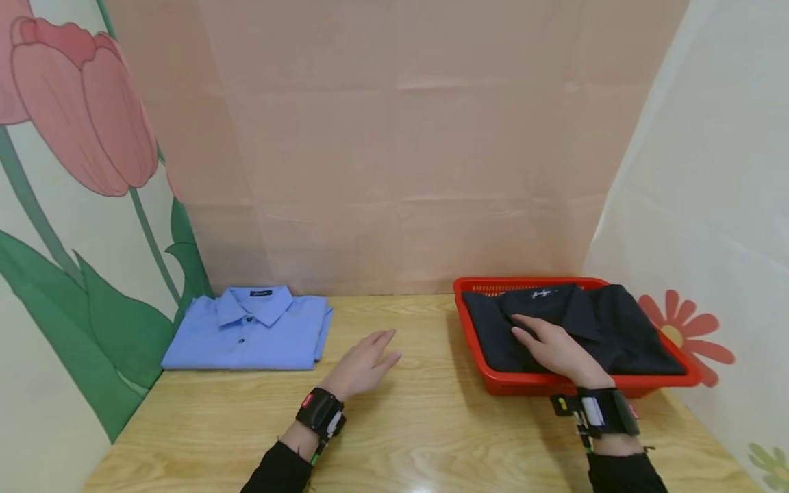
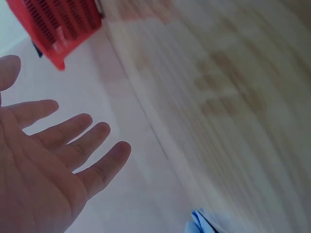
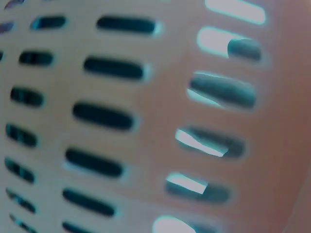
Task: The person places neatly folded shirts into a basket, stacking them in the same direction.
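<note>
The right hand lies flat, fingers straight, on a folded black shirt that fills the red basket at the right of the wooden bench. It presses the cloth and grips nothing. The left hand is spread and relaxed with nothing in it (whether it touches the bench cannot be told). A folded blue shirt lies near it, at the bench's left. The right wrist view shows only the basket's slotted wall, up close.
</note>
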